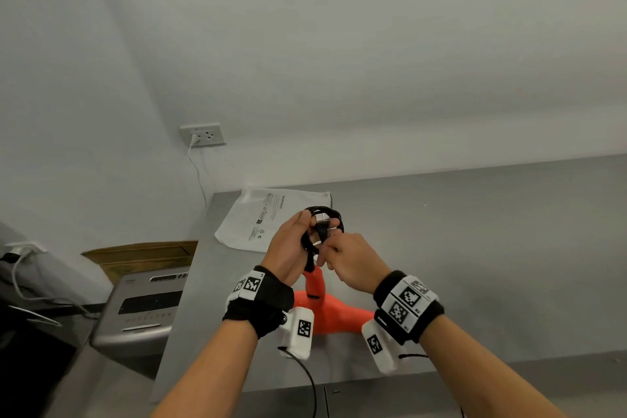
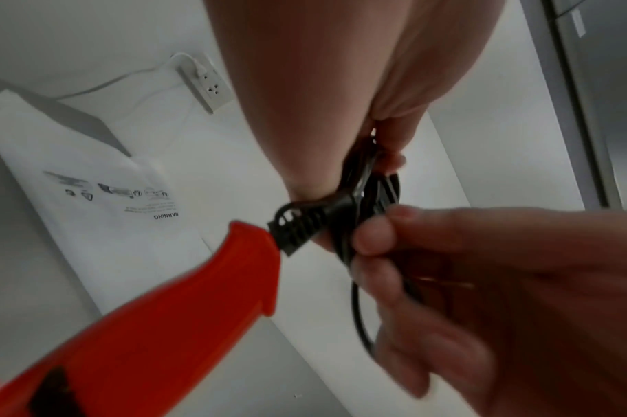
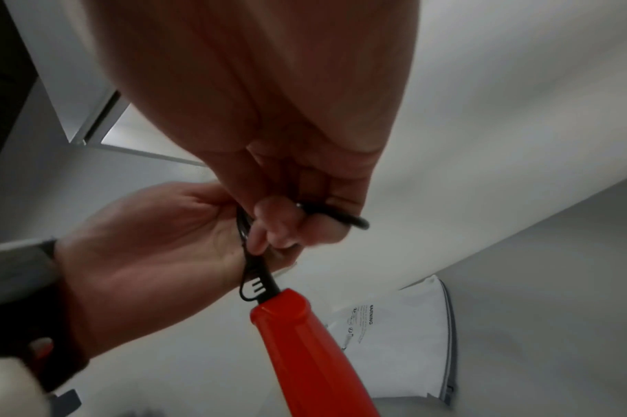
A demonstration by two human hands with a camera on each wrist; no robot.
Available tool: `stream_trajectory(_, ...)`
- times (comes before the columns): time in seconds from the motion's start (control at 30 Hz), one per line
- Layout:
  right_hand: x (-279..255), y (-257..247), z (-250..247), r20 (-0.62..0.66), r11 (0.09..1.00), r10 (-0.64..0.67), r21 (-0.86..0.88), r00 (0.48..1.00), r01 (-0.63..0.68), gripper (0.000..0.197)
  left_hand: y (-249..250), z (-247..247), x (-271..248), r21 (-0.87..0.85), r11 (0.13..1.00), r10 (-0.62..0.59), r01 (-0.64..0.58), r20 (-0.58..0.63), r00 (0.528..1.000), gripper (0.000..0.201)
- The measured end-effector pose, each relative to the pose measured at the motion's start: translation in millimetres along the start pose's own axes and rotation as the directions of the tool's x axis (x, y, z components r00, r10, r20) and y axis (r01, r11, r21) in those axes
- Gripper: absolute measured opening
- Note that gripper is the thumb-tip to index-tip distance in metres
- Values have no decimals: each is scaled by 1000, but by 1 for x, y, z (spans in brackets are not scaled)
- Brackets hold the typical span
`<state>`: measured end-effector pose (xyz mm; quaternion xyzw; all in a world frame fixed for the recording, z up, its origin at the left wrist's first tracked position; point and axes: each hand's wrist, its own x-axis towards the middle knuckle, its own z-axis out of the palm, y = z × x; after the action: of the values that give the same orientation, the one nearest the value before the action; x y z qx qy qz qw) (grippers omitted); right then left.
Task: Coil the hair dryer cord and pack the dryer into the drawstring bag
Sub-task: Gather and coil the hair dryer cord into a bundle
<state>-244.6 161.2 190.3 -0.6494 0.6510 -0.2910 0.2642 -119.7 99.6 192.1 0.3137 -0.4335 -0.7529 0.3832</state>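
Observation:
The orange hair dryer (image 1: 334, 314) lies on the grey counter (image 1: 475, 248), its handle (image 2: 183, 304) (image 3: 305, 349) pointing up toward my hands. The black cord (image 1: 325, 214) is gathered in loops above the handle. My left hand (image 1: 293, 244) grips the bundle of loops (image 2: 369, 183) and the plug. My right hand (image 1: 346, 254) pinches a strand of the cord (image 3: 344, 218) right beside the left hand. The white drawstring bag (image 1: 258, 220) (image 2: 101, 203) (image 3: 405, 333) lies flat on the counter behind the hands, with printed warning text on it.
A wall socket (image 1: 203, 134) with a white cable plugged in sits on the wall behind the counter's left end. A grey appliance (image 1: 146, 309) and a cardboard box (image 1: 146, 256) stand to the left, below the counter edge.

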Motion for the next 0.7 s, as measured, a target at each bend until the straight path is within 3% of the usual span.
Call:
stream_trajectory(0.23, -1, 4, 1, -5, 999, 15, -38, 1000, -15, 33, -5, -4, -1, 114, 993, -3, -9, 105, 994, 33)
stream_trajectory(0.43, 1, -2, 2, -3, 997, 42, -63, 999, -42, 26, -6, -2, 1, 160, 987, -13, 3, 57, 998, 34)
stream_trajectory(0.5, 0, 1, 0, -128, 999, 37, -13, 991, -39, 25, -2, -3, 2, 103, 995, -17, 15, 17, 1000, 35)
stream_trajectory(0.6, 1, 8, -10, -441, 990, 108, 127, 891, -57, 4, 0, -8, 2, 7, 999, -52, 52, 3, 999, 36)
stream_trajectory(0.63, 2, 9, -14, -429, 983, 139, 167, 893, -73, 10, 0, -10, 2, 9, 998, -67, 66, 16, 998, 35)
stream_trajectory(0.7, 10, 11, -20, -243, 954, 186, 275, 952, -117, 24, -2, -9, 1, 29, 996, -90, 89, 61, 994, 34)
